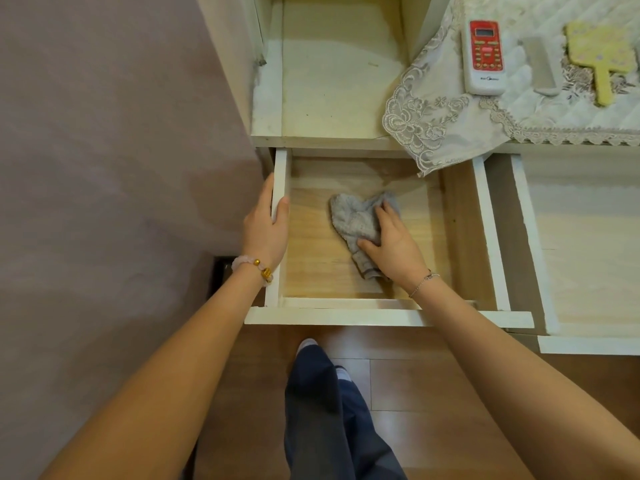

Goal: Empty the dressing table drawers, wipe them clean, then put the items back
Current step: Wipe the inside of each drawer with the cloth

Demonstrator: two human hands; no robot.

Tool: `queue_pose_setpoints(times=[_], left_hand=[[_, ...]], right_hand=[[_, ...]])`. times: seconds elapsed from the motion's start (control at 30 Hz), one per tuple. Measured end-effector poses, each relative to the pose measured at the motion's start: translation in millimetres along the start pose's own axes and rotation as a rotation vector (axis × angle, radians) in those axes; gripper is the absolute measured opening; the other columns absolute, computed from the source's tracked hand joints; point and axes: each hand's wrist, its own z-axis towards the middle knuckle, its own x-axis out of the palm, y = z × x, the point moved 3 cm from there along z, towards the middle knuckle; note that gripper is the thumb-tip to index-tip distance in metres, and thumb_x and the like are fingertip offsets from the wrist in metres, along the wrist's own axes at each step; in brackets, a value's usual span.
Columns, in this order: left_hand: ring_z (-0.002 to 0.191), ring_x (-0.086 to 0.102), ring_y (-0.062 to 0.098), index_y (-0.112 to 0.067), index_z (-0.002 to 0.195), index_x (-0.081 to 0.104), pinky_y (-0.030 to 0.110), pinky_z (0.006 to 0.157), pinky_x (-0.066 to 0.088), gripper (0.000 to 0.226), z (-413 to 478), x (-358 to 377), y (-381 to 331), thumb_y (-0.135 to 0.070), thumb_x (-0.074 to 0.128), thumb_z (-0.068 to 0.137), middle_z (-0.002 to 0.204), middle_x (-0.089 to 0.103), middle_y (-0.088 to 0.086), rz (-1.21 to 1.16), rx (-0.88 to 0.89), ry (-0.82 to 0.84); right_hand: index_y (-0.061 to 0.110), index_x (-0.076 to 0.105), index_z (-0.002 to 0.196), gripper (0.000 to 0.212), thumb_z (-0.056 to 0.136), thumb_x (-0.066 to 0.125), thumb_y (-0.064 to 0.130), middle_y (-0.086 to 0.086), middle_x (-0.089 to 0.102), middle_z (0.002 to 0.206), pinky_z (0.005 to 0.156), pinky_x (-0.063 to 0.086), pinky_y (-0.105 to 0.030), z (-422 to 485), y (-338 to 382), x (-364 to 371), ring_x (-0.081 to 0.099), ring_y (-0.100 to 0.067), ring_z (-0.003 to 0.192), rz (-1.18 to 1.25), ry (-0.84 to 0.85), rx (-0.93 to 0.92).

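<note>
Gaping drawer [381,317] with grey cloth [353,220] inside, under right hand [394,244]

1. Worktop [332,81]: pale wood, its right part under a lace-edged cover [450,119].
2. Cover: bears a red-and-white remote [485,57], a blurred white object [543,67] and a yellow hand mirror [599,53].
3. Open left drawer [381,317]: grey cloth [353,220] on its floor.

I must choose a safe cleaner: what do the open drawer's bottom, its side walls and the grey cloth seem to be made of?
Drawer bottom: apparently bare, unpainted pale wood or plywood; grain lines show.
Side walls: probably wood painted matte white; the colour is even, without grain.
Grey cloth: soft knitted or terry textile, perhaps cotton; it crumples and looks fuzzy.
</note>
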Motion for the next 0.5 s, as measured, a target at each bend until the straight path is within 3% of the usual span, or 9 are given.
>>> queue_pose_setpoints(times=[0.1, 0.2, 0.33, 0.5], left_hand=[[0.129, 0.043, 0.017, -0.025, 0.147, 0.024, 0.024, 0.102, 0.035, 0.048, 0, 0, 1, -0.027, 0.034, 0.101, 0.145, 0.041, -0.002, 0.000, 0.000, -0.001], [0.130, 0.041, 0.017, -0.025, 0.147, 0.023, 0.024, 0.103, 0.033, 0.048, 0, 1, 2, -0.028, 0.034, 0.101, 0.146, 0.039, -0.002, -0.008, -0.008, 0.003], [0.131, 0.040, 0.015, -0.025, 0.147, 0.023, 0.014, 0.097, 0.029, 0.048, 1, 1, 2, -0.027, 0.034, 0.101, 0.146, 0.038, -0.002, -0.002, -0.008, 0.000], [0.134, 0.036, 0.018, -0.026, 0.148, 0.020, 0.023, 0.104, 0.029, 0.049, 1, 2, 4, -0.028, 0.033, 0.101, 0.149, 0.035, -0.002, 0.000, -0.017, 0.022]], right_hand=[[0.005, 0.025, 0.145, 0.076, 0.086, 0.063, 0.034, -0.011, 0.016, 0.156, 0.116, 0.021, -0.034, -2, 1, 3, 0.017, -0.025, 0.143, -0.087, 0.027, 0.012], [0.001, 0.040, 0.135, 0.059, 0.086, 0.064, 0.024, -0.014, 0.030, 0.150, 0.111, 0.028, -0.033, -1, 4, 3, 0.028, -0.027, 0.139, -0.062, -0.051, -0.018], [0.003, 0.053, 0.119, 0.031, 0.090, 0.057, 0.013, -0.014, 0.054, 0.127, 0.087, 0.040, -0.029, -3, 7, -2, 0.050, -0.029, 0.116, -0.015, -0.132, -0.037], [0.010, 0.057, 0.118, 0.026, 0.094, 0.050, 0.015, -0.008, 0.066, 0.102, 0.072, 0.041, -0.024, -7, 4, -19, 0.060, -0.022, 0.092, 0.265, -0.124, 0.126]])
